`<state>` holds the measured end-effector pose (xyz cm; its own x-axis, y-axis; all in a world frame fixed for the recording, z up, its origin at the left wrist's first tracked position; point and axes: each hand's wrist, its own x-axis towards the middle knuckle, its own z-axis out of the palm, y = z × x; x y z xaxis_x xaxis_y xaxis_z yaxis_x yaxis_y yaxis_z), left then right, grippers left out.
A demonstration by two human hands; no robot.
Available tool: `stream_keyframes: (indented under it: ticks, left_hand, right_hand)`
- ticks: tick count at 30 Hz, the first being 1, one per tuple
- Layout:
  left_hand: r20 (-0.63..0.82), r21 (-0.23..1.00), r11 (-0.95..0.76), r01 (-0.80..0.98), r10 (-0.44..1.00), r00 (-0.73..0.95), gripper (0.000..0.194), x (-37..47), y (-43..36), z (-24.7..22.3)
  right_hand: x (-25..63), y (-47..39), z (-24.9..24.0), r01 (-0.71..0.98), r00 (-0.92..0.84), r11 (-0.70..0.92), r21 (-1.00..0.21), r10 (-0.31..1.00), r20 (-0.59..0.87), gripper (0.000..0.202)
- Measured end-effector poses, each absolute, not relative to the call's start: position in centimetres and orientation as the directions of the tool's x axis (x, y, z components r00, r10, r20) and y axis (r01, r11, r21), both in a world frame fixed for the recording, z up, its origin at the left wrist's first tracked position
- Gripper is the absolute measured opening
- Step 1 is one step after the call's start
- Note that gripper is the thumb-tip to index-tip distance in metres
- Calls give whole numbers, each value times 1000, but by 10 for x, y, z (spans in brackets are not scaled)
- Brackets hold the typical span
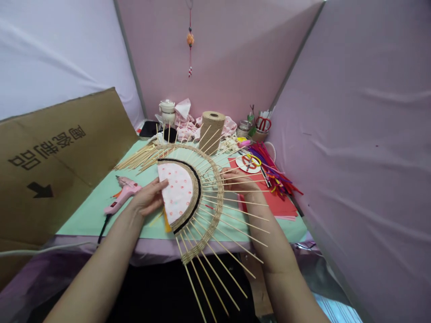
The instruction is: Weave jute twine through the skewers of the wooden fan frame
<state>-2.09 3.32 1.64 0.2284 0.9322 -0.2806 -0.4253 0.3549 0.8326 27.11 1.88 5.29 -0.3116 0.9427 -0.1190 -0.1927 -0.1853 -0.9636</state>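
Observation:
A half-round fan (177,190) is held up over the table's front, its thin bamboo sticks spreading like rays to the right. White cloth with small pink prints covers its middle, edged by twine and a black band. A woven twine arc (219,197) crosses the sticks farther out. My left hand (151,196) grips the straight left edge, thumb on the cloth. Behind the sticks at the right, my right hand (237,181) has its fingers closed by the arc, near a loose loop of twine (212,178); the sticks partly cover it.
A pink glue gun (124,193) lies left, beside a leaning cardboard sheet (67,166). Loose sticks (138,158) and a twine spool (212,128) are behind. Red sheets (279,204), pipe cleaners (269,166) and scissors (249,162) lie right. Fabric walls enclose the table (84,220).

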Motion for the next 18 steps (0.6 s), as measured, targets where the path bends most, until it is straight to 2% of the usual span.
stream_keyframes:
  ticks: [2, 7, 18]
  left_hand:
    - [-260, 833, 354, -425, 929, 265, 40, -19, 33, 12]
    - [-271, 838, 367, -403, 923, 274, 41, -20, 33, 7]
    - [-259, 830, 366, -420, 921, 291, 31, -23, 36, 2]
  right_hand:
    - [272, 28, 46, -200, -353, -210, -957, 926, -130, 22]
    - [279, 42, 29, -198, -383, -259, -945, 908, -168, 24]
    - [278, 50, 20, -196, -356, -208, -958, 926, -128, 30]
